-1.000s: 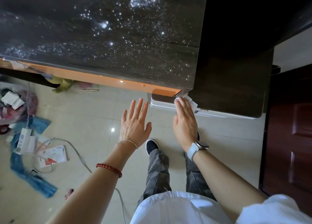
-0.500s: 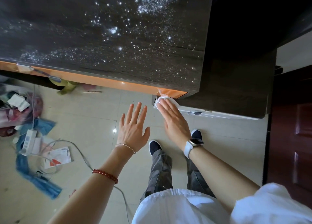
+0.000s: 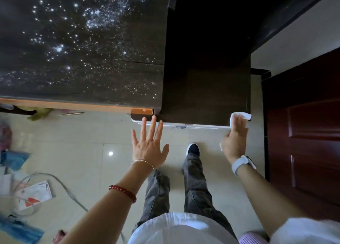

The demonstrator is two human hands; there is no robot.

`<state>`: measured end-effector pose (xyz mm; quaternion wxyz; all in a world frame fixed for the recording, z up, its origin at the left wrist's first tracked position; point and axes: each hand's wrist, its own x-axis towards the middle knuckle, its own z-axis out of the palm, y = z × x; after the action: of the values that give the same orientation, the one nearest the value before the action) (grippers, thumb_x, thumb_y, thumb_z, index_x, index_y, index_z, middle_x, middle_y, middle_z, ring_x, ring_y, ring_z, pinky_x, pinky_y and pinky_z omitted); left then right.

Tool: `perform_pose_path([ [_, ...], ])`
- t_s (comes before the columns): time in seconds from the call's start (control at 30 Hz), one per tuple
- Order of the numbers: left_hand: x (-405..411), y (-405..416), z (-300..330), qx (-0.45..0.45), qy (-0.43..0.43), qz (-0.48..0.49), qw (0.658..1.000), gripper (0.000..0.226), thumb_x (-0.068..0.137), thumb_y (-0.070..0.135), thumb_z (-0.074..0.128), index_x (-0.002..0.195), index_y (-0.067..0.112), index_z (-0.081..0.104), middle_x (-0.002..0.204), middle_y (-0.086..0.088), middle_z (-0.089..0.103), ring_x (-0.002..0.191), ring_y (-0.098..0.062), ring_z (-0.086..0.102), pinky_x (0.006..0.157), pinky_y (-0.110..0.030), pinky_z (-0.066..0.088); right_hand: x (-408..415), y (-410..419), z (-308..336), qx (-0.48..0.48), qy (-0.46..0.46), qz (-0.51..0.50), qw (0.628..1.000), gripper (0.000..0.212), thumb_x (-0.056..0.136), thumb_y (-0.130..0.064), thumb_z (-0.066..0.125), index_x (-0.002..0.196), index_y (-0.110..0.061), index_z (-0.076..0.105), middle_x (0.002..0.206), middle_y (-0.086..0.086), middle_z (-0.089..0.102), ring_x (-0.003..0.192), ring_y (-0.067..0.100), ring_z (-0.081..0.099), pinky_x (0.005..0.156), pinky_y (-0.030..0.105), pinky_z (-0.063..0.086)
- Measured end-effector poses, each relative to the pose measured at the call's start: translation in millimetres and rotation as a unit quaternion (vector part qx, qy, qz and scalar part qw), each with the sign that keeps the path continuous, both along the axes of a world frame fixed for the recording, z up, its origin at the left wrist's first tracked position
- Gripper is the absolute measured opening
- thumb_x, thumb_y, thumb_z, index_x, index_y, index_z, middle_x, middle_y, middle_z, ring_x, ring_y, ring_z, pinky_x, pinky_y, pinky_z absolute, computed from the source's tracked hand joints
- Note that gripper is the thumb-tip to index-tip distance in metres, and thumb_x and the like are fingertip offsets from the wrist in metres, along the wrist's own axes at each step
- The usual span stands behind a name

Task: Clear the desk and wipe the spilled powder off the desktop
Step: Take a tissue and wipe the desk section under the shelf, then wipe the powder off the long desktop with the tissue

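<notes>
White specks of spilled powder [image 3: 92, 21] are lying scattered across the dark glossy tabletop [image 3: 110, 82], thickest toward its far middle. The left hand [image 3: 149, 144] is hovering spread and empty just off the near edge, while the right hand [image 3: 234, 140] is pressing a crumpled white tissue [image 3: 239, 115] under straight fingers at the dark side cabinet's [image 3: 206, 89] near right corner. Judging from this, sweeping the tissue leftward in overlapping strokes should gather the powder; no containers are showing.
</notes>
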<state>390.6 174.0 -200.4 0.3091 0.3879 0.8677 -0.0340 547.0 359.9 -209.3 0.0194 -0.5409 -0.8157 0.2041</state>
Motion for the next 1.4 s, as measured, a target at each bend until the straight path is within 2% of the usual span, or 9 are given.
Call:
perform_pose_path([
  [0.4,9,16,20,-0.020,-0.020,0.082,0.996,0.068,0.094,0.038,0.036,0.145,0.025,-0.007,0.154,0.001,-0.019,0.140,-0.024,-0.021,0.114,-0.051,-0.001,-57,-34,-4,-0.105,0.076,0.408,0.904,0.076,0.078,0.020,0.029,0.144,-0.018,0.023,0.154,0.001,0.013,0.139,0.012,-0.005,0.114,0.028,-0.004],
  [0.67,42,58,34,-0.025,-0.017,0.182,0.983,0.062,0.095,0.036,0.034,0.146,0.021,0.002,0.155,-0.005,-0.015,0.140,-0.027,-0.018,0.116,-0.046,0.001,15,54,2,-0.074,0.039,0.241,0.967,0.078,0.077,0.024,0.035,0.143,-0.018,0.027,0.150,-0.003,0.007,0.139,0.012,-0.004,0.115,0.034,0.013],
  [0.77,58,77,41,0.000,-0.041,0.198,0.979,0.056,0.095,0.036,0.037,0.145,0.022,0.014,0.156,-0.004,-0.005,0.142,-0.025,-0.011,0.115,-0.043,0.006,11,79,11,-0.127,0.038,0.205,0.970,0.070,0.084,0.020,0.030,0.143,-0.018,0.027,0.153,-0.003,0.007,0.139,0.007,-0.005,0.111,0.023,0.016],
  [0.83,66,92,48,0.056,-0.076,0.221,0.971,0.051,0.094,0.031,0.042,0.141,0.021,0.026,0.155,-0.004,0.009,0.142,-0.026,0.007,0.114,-0.040,0.019,-3,90,26,-0.186,0.064,0.160,0.967,0.059,0.088,0.015,0.031,0.138,-0.014,0.036,0.151,0.004,0.023,0.141,0.015,0.014,0.103,0.019,0.023],
  [0.93,71,113,64,0.189,-0.157,0.331,0.911,0.040,0.092,0.019,0.050,0.131,0.014,0.043,0.140,-0.003,0.040,0.121,-0.023,0.048,0.097,-0.029,0.040,-28,96,68,-0.313,0.140,0.032,0.939,0.033,0.092,-0.003,0.036,0.120,-0.013,0.048,0.117,0.003,0.056,0.101,0.020,0.054,0.085,0.028,0.043],
  [1.1,62,135,110,0.346,-0.380,0.528,0.676,0.028,0.091,0.025,0.054,0.118,0.016,0.053,0.105,0.000,0.060,0.087,-0.010,0.057,0.079,-0.026,0.047,-41,78,133,-0.402,0.222,0.122,0.880,0.008,0.092,-0.015,0.050,0.094,-0.016,0.057,0.079,-0.006,0.056,0.069,0.003,0.051,0.054,0.007,0.038],
  [1.17,57,131,125,0.371,-0.444,0.521,0.627,0.025,0.087,0.035,0.053,0.105,0.019,0.060,0.094,0.000,0.064,0.086,-0.011,0.059,0.077,-0.026,0.049,-45,69,150,-0.401,0.234,0.149,0.873,0.007,0.090,-0.014,0.053,0.090,-0.017,0.059,0.078,-0.009,0.058,0.067,-0.003,0.053,0.056,0.006,0.038],
  [1.27,51,124,147,0.418,-0.419,0.542,0.597,0.010,0.088,0.019,0.057,0.092,0.012,0.063,0.081,-0.002,0.067,0.077,-0.013,0.063,0.070,-0.027,0.052,-54,60,168,-0.338,0.244,0.187,0.890,0.010,0.086,-0.012,0.056,0.084,-0.020,0.061,0.077,-0.011,0.061,0.070,-0.003,0.053,0.060,0.011,0.040],
  [1.4,41,115,170,0.427,-0.233,0.594,0.640,0.015,0.090,0.012,0.054,0.075,0.014,0.059,0.065,-0.001,0.059,0.062,-0.014,0.055,0.056,-0.022,0.046,-64,41,186,-0.307,0.228,0.216,0.899,0.007,0.087,-0.014,0.055,0.087,-0.017,0.061,0.080,-0.005,0.061,0.069,0.004,0.053,0.063,0.019,0.043],
])
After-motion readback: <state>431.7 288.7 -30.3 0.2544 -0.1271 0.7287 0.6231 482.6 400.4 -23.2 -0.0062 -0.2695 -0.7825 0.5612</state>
